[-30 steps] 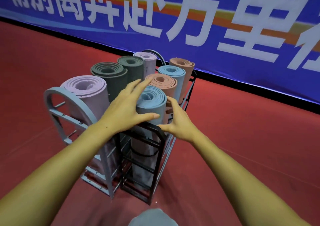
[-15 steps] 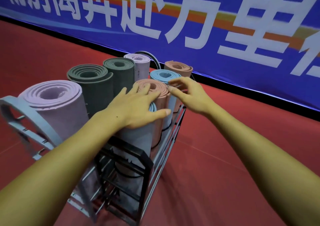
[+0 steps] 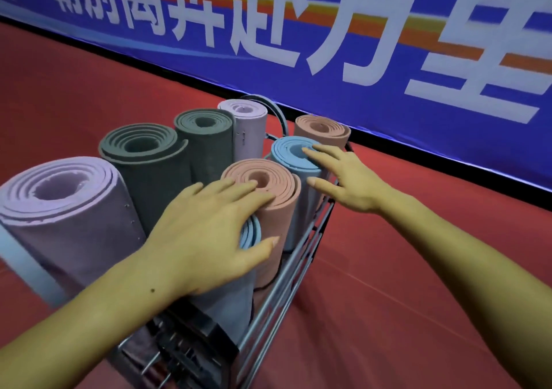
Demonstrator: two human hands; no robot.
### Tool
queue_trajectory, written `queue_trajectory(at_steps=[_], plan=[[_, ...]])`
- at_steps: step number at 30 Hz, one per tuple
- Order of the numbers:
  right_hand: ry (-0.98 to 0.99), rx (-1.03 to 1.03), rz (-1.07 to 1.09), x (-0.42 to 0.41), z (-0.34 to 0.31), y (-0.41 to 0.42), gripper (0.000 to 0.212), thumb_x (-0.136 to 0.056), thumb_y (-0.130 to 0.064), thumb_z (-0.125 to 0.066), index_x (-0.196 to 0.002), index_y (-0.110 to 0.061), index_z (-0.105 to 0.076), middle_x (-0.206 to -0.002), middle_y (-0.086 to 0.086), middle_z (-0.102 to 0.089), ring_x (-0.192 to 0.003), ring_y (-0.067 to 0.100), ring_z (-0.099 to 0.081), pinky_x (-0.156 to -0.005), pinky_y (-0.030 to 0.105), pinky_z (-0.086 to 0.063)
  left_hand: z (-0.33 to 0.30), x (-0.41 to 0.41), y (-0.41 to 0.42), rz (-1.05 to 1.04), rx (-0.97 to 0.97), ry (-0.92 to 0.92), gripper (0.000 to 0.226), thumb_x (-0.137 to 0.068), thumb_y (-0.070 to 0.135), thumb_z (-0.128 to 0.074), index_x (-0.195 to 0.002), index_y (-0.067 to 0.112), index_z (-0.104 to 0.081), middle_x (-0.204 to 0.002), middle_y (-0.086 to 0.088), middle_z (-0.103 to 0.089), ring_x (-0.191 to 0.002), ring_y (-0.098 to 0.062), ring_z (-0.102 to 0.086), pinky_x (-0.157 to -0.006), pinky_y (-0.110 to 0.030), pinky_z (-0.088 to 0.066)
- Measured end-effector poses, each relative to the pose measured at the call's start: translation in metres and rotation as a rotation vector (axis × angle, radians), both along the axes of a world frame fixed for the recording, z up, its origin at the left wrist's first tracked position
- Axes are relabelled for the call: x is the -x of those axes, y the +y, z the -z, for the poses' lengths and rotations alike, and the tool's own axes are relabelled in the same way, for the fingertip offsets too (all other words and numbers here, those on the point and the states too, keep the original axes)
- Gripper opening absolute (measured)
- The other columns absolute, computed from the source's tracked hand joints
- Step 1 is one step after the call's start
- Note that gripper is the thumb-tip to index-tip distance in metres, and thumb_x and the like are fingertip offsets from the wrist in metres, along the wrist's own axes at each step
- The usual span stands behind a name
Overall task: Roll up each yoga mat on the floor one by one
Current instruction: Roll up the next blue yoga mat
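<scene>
Upright and packed: rolled mats fill the rack

Both hands lie open and apart: the left hand [image 3: 209, 233] flat over a near blue mat [image 3: 250, 235] and pink mat [image 3: 265, 185], the right hand [image 3: 346, 179] fingers on a farther blue mat [image 3: 294, 152], all in a metal rack [image 3: 286, 284] on red floor [image 3: 403, 314]

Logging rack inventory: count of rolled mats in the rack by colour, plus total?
Purple: 2
Dark green: 2
Salmon: 2
Light blue: 2, one mostly hidden under the left hand
Total: 8
</scene>
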State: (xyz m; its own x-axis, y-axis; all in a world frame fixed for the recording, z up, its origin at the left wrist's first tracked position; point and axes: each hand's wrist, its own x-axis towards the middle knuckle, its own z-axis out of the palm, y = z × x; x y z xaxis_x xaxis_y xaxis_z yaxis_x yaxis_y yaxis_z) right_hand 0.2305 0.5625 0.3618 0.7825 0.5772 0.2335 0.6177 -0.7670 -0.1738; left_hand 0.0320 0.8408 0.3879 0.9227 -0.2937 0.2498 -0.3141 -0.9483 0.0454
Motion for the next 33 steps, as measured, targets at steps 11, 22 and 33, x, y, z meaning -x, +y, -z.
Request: queue_trajectory(at_steps=[11, 22, 33], plan=[[0.159, 0.007, 0.146, -0.059, -0.044, 0.022, 0.059, -0.075, -0.086, -0.06, -0.118, -0.046, -0.061, -0.123, -0.001, -0.059, -0.123, 0.028, -0.051, -0.109, 0.05, -0.038, 0.006, 0.006, -0.037, -0.1, 0.023, -0.089, 0.074, -0.083, 0.076, -0.037, -0.138, 0.031, -0.059, -0.138, 0.019, -0.056, -0.117, -0.023, -0.046, -0.088, -0.044, -0.042], [0.263, 0.216, 0.576, -0.057, -0.067, 0.05, 0.106, -0.076, -0.093, -0.048, -0.146, -0.014, -0.057, -0.163, 0.025, -0.034, -0.151, 0.042, -0.023, -0.119, 0.053, -0.021, 0.005, -0.003, -0.041, -0.131, 0.031, -0.094, 0.07, -0.084, 0.076, -0.034, -0.143, 0.042, -0.05, -0.136, 0.02, -0.054, -0.116, -0.022, -0.043, -0.088, -0.044, -0.043], [0.069, -0.046, 0.535, -0.063, -0.05, 0.056, 0.076, -0.065, -0.082, -0.077, -0.063, -0.013, -0.045, -0.064, 0.003, -0.053, -0.081, 0.028, -0.054, -0.115, 0.055, -0.029, 0.001, -0.013, -0.01, -0.127, 0.097, -0.058, 0.07, -0.081, 0.076, -0.033, -0.142, 0.044, -0.049, -0.139, 0.028, -0.051, -0.116, -0.017, -0.04, -0.092, -0.04, -0.04]])
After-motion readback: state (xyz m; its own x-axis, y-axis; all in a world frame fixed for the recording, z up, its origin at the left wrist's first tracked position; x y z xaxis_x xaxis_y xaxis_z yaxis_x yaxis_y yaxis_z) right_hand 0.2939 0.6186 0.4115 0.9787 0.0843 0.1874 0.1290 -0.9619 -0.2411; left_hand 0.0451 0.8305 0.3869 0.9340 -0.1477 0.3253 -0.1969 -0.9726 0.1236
